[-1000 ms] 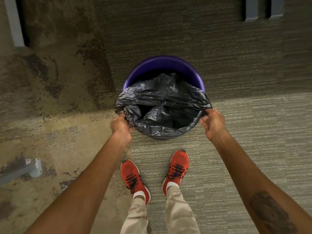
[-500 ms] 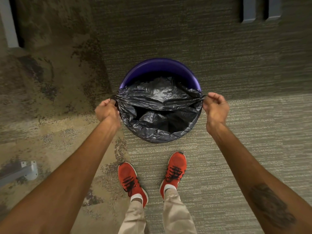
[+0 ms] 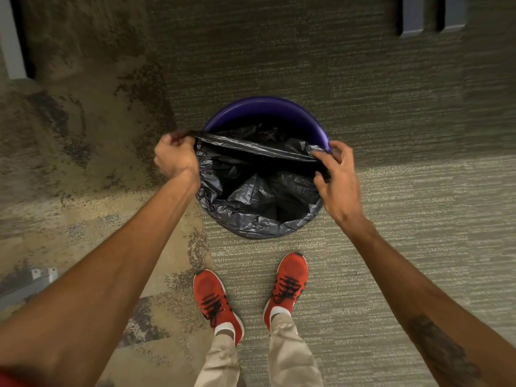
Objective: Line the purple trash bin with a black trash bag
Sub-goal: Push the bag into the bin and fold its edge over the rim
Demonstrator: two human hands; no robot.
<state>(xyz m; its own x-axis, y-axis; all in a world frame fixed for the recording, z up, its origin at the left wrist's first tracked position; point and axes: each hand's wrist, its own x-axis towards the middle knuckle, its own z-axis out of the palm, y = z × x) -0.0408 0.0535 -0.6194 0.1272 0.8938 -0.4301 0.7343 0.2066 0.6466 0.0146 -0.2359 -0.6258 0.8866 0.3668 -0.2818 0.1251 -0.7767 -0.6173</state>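
A round purple trash bin (image 3: 265, 108) stands on the carpet in front of my feet. A black trash bag (image 3: 251, 213) hangs inside it and is folded over the near rim and both sides. The far rim is bare purple. My left hand (image 3: 174, 156) grips the bag's edge at the bin's left side. My right hand (image 3: 333, 177) pinches the bag's edge at the right side. The bag's far edge is stretched taut between both hands, across the bin's mouth.
My red shoes (image 3: 215, 300) stand just short of the bin. Grey furniture legs (image 3: 413, 16) are at the far right, a pale post (image 3: 11, 48) at the far left, and a metal bracket (image 3: 30, 283) lies on the floor at the left.
Both hands have moved from the near part of the rim along the sides toward the far side, pulling the bag's edge with them. The bag's mouth has opened wider.
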